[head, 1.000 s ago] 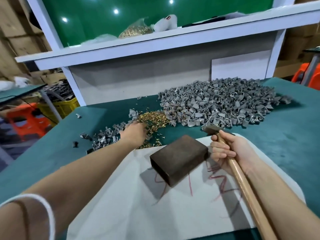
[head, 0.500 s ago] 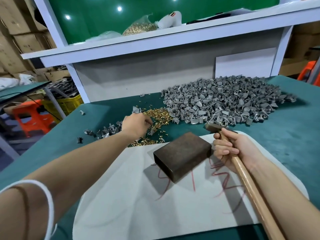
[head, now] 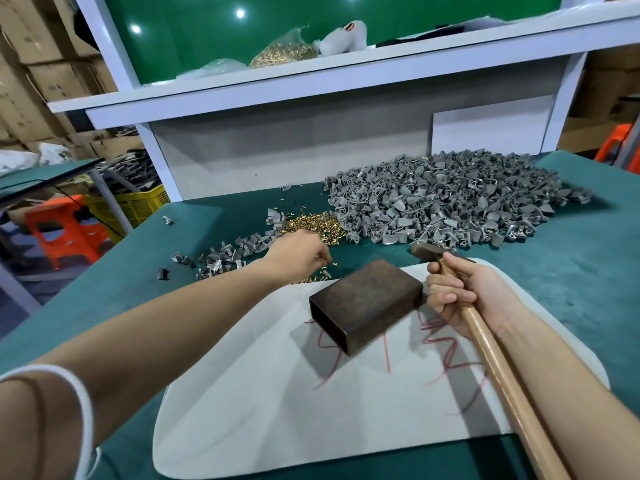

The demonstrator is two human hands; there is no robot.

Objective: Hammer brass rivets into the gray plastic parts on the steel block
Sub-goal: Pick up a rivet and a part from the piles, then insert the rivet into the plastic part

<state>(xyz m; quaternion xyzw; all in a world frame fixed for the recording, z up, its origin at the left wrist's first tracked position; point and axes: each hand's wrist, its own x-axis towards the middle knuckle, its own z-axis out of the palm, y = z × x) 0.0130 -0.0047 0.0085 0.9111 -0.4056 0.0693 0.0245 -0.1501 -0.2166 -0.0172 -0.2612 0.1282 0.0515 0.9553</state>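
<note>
From the head view, I am at the picking step: nothing lies on the steel block [head: 367, 299] yet, so no rivet is seated and no blow is due. My left hand [head: 298, 252] reaches over the loose brass rivets [head: 315, 225], just past the far left corner of the white mat [head: 311, 393]. Its fingers curl downward at the scattered ones, but I cannot tell whether they have one pinched. My right hand [head: 460, 296] is wrapped tight round the hammer [head: 491, 358], high on its smooth wooden handle. The dull metal head rests low near the mat's far edge, just right of the block.

Next I judge I need one rivet and one gray part brought onto the block's flat top.

The block is dark, rusty, box-shaped and hollow at its near end. The gray plastic parts [head: 446, 199] are matte, small and fan-shaped, heaped toward the far right of the green felt-like table [head: 571, 271].
</note>
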